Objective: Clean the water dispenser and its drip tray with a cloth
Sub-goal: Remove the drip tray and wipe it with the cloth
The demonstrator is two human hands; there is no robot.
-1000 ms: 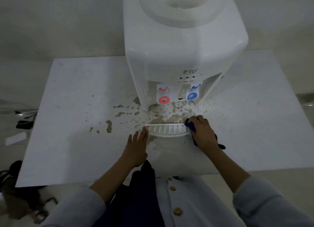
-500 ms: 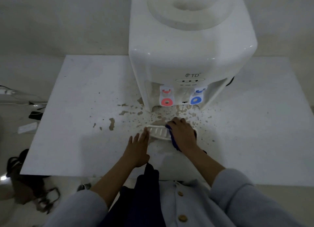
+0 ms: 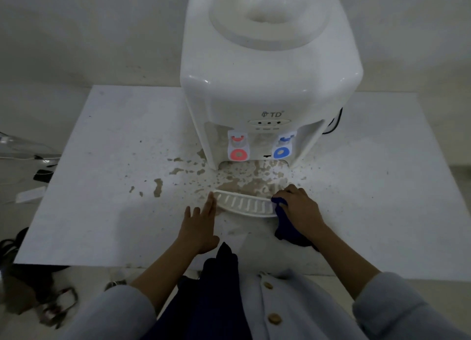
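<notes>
Drip tray (image 3: 246, 205) lying left–right, left hand (image 3: 199, 229) flat at its end, right hand (image 3: 299, 210) clutching cloth (image 3: 286, 227).

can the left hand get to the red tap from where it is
Probably yes. The left hand lies flat on the table, fingertips at the drip tray's left end. The red tap is ahead, with only stained tabletop between them.

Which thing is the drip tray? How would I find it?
Find the big white water dispenser on the table. Just in front of its red tap and blue tap lies the drip tray, between the left hand and right hand. It alone is a curved white strip with slots.
</notes>
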